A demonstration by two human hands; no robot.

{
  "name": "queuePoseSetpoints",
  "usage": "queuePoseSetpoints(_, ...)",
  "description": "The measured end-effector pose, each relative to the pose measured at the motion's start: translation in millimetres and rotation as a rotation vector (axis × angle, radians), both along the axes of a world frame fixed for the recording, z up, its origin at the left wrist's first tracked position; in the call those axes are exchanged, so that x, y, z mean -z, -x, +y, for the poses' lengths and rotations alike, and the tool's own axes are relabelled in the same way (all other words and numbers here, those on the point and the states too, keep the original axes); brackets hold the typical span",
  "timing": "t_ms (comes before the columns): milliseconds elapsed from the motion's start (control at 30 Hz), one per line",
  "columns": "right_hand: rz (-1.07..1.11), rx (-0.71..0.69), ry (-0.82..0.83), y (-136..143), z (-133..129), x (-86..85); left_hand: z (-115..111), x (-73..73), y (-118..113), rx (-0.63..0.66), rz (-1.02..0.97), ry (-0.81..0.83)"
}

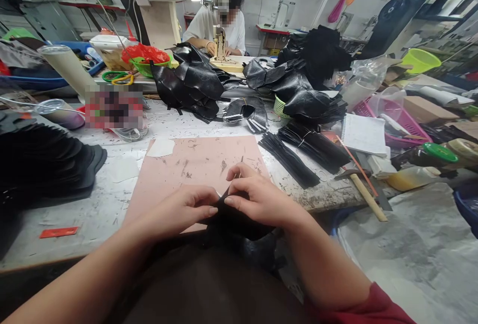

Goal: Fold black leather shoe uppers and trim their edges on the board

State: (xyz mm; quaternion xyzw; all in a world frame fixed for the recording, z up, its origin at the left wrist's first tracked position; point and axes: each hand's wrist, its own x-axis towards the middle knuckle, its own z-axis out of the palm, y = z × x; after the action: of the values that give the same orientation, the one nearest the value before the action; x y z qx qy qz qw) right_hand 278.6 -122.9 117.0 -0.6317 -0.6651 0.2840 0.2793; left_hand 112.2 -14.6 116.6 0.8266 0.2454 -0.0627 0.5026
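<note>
Both of my hands pinch one black leather piece [239,217] just past the front edge of the pink board [194,164]. My left hand [190,207] grips its left edge between thumb and forefinger. On the top edge, my right hand [257,197] has thumb and fingers closed, with the forefinger curled above. The piece hangs down toward my lap, where its lower part merges with dark clothing. A pale paper scrap [161,148] lies on the board's far left corner.
Black leather stacks stand at the left [48,160] and back [194,82]. Black strips [289,160], a hammer [368,197], a notebook [364,134] and a pink basket [396,120] are on the right. A red strip [59,232] lies front left. Opposite, a person [235,30] works at a sewing machine [220,48].
</note>
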Motion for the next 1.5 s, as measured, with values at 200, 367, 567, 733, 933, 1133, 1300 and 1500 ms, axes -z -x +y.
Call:
queuePoseSetpoints(200, -0.090, 0.040, -0.053, 2.6, -1.2, -2.1, 0.4, -0.8, -6.4, 0.031, -0.053, -0.218)
queuePoseSetpoints(367, -0.075, 0.149, -0.154, -1.6, -1.9, -1.8, 1.3, 2.9, -6.7, -0.044, -0.077, -0.077)
queuePoseSetpoints(567, -0.049, 0.149, -0.209, -3.9, -2.3, 0.4, -0.7, 2.1, -9.2, -0.093, -0.128, 0.008)
queuePoseSetpoints(733, -0.022, 0.174, -0.222, -3.7, -2.5, 3.2, -5.7, 5.2, -11.4, -0.166, -0.184, 0.161)
queuePoseSetpoints(933, -0.015, 0.197, -0.222, -4.9, -2.4, 2.6, -6.1, 7.5, -10.4, -0.171, -0.199, 0.094)
queuePoseSetpoints(1133, -0.071, 0.168, -0.180, -1.0, -3.9, 0.3, 0.5, -4.1, -17.1, 0.047, -0.105, -0.175)
queuePoseSetpoints(1300, -0.103, 0.150, -0.204, -0.2, -3.4, 1.4, -2.0, 0.9, -25.2, -0.077, -0.176, -0.157)
queuePoseSetpoints(1500, -0.166, 0.252, -0.328, -3.6, -7.9, 5.3, -2.8, 1.6, -24.0, -0.253, -0.126, 0.034)
